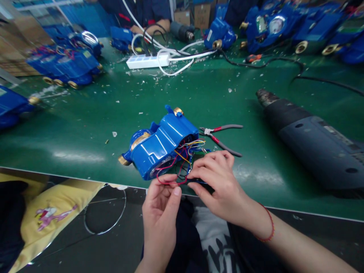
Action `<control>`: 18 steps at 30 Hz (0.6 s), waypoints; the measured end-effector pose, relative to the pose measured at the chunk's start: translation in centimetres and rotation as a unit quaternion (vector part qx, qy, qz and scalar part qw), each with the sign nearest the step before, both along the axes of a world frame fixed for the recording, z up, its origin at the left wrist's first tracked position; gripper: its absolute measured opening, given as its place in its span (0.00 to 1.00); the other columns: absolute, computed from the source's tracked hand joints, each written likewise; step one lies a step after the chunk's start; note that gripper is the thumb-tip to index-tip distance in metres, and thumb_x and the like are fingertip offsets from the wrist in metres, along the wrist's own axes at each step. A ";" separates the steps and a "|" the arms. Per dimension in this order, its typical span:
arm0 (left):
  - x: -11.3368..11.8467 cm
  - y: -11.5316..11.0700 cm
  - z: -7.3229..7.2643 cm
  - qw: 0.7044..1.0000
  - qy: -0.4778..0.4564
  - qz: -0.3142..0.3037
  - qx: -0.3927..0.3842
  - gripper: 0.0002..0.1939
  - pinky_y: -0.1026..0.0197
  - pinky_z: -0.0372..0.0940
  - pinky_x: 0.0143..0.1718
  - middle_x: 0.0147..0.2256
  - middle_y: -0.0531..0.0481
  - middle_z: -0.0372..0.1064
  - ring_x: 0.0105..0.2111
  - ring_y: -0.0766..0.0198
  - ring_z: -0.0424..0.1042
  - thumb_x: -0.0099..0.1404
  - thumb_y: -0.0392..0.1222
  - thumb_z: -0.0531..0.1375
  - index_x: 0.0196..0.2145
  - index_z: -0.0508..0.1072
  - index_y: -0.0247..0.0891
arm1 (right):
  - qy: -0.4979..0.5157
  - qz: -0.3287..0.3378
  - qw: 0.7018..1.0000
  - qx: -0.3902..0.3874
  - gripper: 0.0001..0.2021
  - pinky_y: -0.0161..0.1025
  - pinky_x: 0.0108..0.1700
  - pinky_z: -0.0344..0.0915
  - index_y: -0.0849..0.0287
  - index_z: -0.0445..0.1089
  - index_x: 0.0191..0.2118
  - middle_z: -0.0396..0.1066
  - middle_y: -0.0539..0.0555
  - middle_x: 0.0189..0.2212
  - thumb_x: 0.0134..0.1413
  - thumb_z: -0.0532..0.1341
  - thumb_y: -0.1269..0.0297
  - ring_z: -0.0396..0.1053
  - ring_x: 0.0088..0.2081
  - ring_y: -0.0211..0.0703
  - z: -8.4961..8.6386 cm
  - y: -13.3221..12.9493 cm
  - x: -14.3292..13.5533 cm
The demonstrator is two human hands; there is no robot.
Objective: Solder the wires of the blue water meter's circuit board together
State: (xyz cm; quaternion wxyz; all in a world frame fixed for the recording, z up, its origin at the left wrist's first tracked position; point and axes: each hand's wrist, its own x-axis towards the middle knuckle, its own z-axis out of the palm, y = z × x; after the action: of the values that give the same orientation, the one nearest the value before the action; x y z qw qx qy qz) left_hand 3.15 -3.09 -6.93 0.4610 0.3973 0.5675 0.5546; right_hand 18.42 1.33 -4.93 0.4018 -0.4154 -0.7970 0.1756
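A blue water meter (163,142) with brass pipe ends lies tilted on the bench near its front edge. Out of its open right side come red, yellow, white and black wires (183,155). A small circuit board (196,157), partly covered by my fingers, sits at the wires' ends. My left hand (162,212) is below the meter, its fingers curled and a red wire (159,178) running across the fingertips. From the right, my right hand (217,182) grips the board's edge between thumb and fingers. Diagonal pliers (220,132) with grey-red handles lie open just behind it.
A large heat gun (309,140) lies at the right. Toward the back are a white power strip (148,60) with tangled cables and an orange-black tool (253,58). More blue meters (68,66) stand left and back right. Across the bench, a person's arm (152,28) rests.
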 end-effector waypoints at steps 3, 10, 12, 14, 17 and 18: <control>0.0 -0.1 0.1 0.999 0.020 0.007 0.033 0.13 0.81 0.65 0.33 0.34 0.52 0.63 0.31 0.81 0.67 0.61 0.43 0.62 0.37 0.66 0.32 | -0.014 -0.013 1.000 0.022 0.02 0.49 0.51 0.44 0.57 0.69 0.34 0.69 0.47 0.34 0.59 0.61 0.69 0.59 0.41 0.42 -0.2 0.1 -0.2; 0.9 -0.8 0.2 0.983 0.143 -0.005 0.115 0.03 0.82 0.68 0.38 0.35 0.54 0.66 0.34 0.81 0.72 0.63 0.30 0.57 0.33 0.64 0.30 | -0.008 -0.042 0.998 0.040 0.05 0.48 0.52 0.44 0.59 0.67 0.31 0.70 0.47 0.33 0.57 0.63 0.71 0.60 0.41 0.42 -0.4 0.1 -0.3; 1.1 -1.0 0.0 0.978 0.160 -0.010 0.133 0.03 0.81 0.69 0.42 0.37 0.55 0.65 0.36 0.82 0.72 0.63 0.28 0.56 0.34 0.64 0.31 | -0.011 -0.041 0.998 0.042 0.05 0.47 0.52 0.44 0.58 0.67 0.31 0.70 0.47 0.33 0.57 0.63 0.71 0.60 0.42 0.42 -0.5 0.1 -0.3; 1.1 -1.1 -0.2 0.973 0.177 -0.009 0.148 0.05 0.80 0.68 0.45 0.38 0.55 0.65 0.40 0.83 0.71 0.63 0.27 0.56 0.35 0.65 0.32 | -0.013 -0.039 0.998 0.038 0.05 0.47 0.52 0.44 0.58 0.68 0.31 0.71 0.47 0.34 0.57 0.63 0.71 0.61 0.42 0.42 -0.5 0.1 -0.2; 0.9 -1.1 -0.4 0.964 0.211 -0.009 0.160 0.05 0.81 0.66 0.51 0.40 0.54 0.66 0.49 0.83 0.68 0.63 0.27 0.55 0.35 0.66 0.33 | -0.012 -0.035 0.999 0.030 0.05 0.47 0.52 0.44 0.58 0.68 0.31 0.71 0.46 0.34 0.57 0.63 0.71 0.61 0.42 0.42 -0.4 0.1 -0.1; 0.9 -1.1 -0.4 0.963 0.218 -0.014 0.161 0.05 0.80 0.65 0.52 0.40 0.53 0.66 0.51 0.82 0.66 0.64 0.27 0.55 0.35 0.67 0.33 | -0.012 -0.034 0.999 0.029 0.05 0.47 0.52 0.44 0.58 0.68 0.31 0.71 0.46 0.34 0.57 0.63 0.71 0.61 0.42 0.42 -0.4 0.1 -0.1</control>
State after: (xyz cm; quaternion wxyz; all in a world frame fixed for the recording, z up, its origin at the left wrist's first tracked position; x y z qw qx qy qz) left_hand 4.01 -4.17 -7.34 0.2642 0.5852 0.5518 0.5321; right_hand 18.30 1.38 -5.32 0.4095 -0.4327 -0.7920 0.1336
